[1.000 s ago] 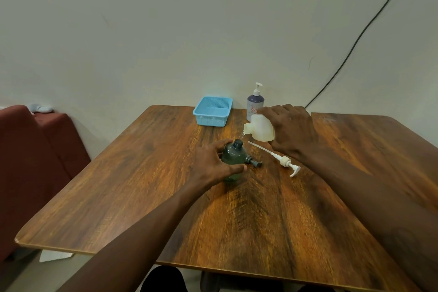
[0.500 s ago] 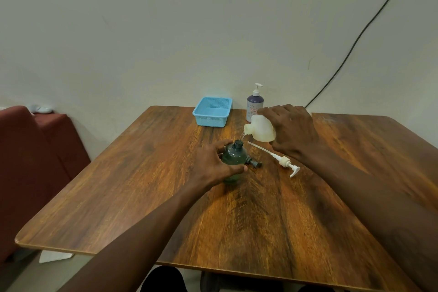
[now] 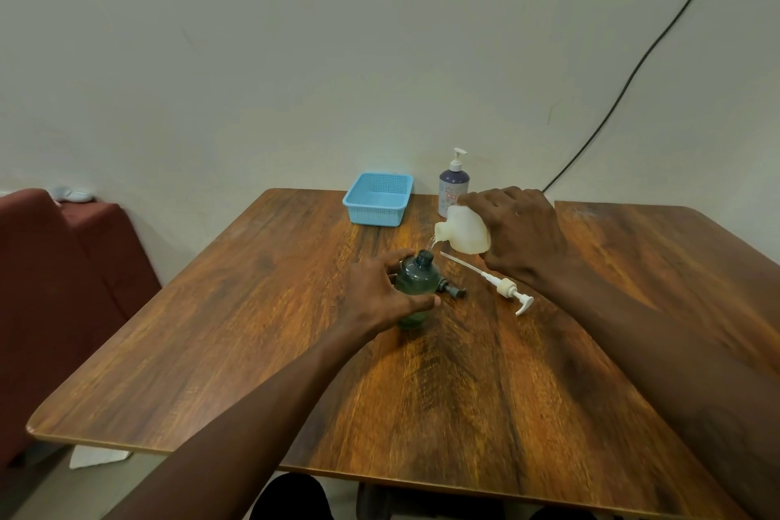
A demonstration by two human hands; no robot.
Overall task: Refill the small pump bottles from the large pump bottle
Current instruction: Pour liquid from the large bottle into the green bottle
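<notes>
My left hand (image 3: 382,293) grips a small dark green bottle (image 3: 415,281) that stands upright on the table with its neck uncovered. My right hand (image 3: 519,236) holds the large whitish bottle (image 3: 464,229) tilted sideways, its mouth just above the green bottle's neck. A thin clear stream runs from one into the other. A dark pump head (image 3: 452,290) lies beside the green bottle. The large bottle's white pump with its long tube (image 3: 502,287) lies flat on the table to the right.
A purple pump bottle (image 3: 453,184) and a blue plastic basket (image 3: 377,198) stand at the far edge of the wooden table (image 3: 464,393), by the wall. A red chair (image 3: 55,274) is at the left. A black cable (image 3: 633,68) runs down the wall.
</notes>
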